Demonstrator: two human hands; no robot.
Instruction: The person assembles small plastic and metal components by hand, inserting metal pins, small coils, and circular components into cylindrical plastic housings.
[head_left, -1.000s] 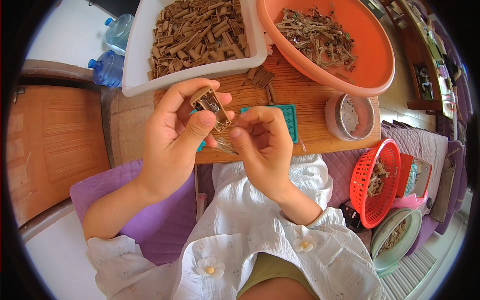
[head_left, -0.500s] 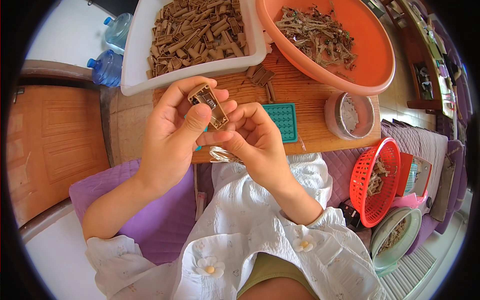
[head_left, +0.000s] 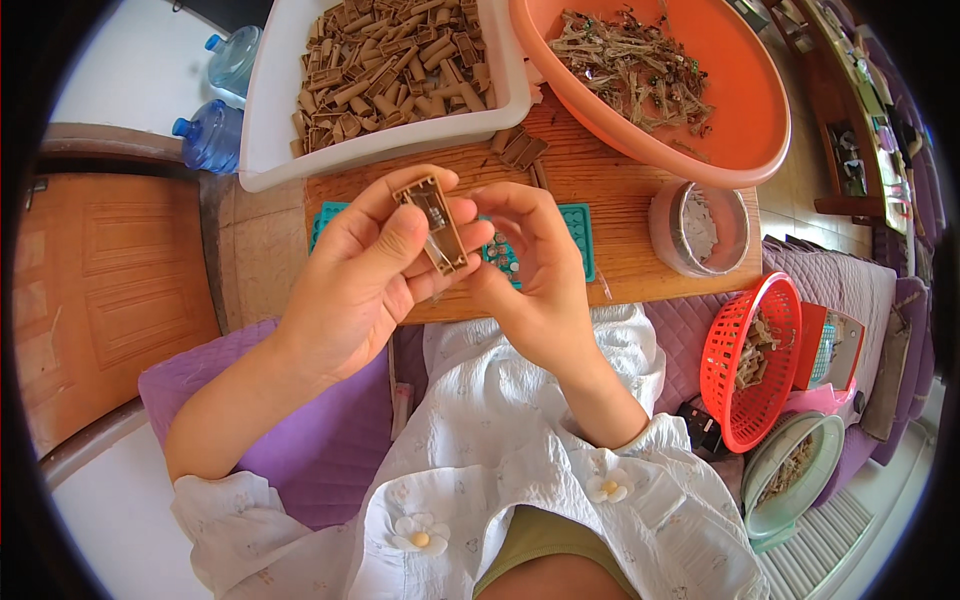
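Observation:
My left hand [head_left: 350, 285] is closed on a small brown plastic case [head_left: 446, 246], its hollow side turned up. Inside the case I see metal contacts and what looks like a coiled spring. Beside it is my right hand [head_left: 545, 275], thumb and fingers curved apart with a gap between them and nothing visible in it. Its fingertips are close to the case's right side. Beneath both hands a teal tray [head_left: 579, 228] with round pockets lies on the table, partly covered; small round silvery pieces [head_left: 499, 252] show between my right fingers.
A white bin [head_left: 400, 150] of brown cases and an orange basin [head_left: 757, 165] of wired parts stand at the back of the wooden table [head_left: 630, 240]. A round tub [head_left: 668, 235] sits at right. Beyond the table's right are a red basket [head_left: 735, 400] and a pale green basin [head_left: 830, 450].
The case has moved slightly right and turned more upright in my left hand. My right hand has moved right and opened away from the case, uncovering silvery pieces in the tray.

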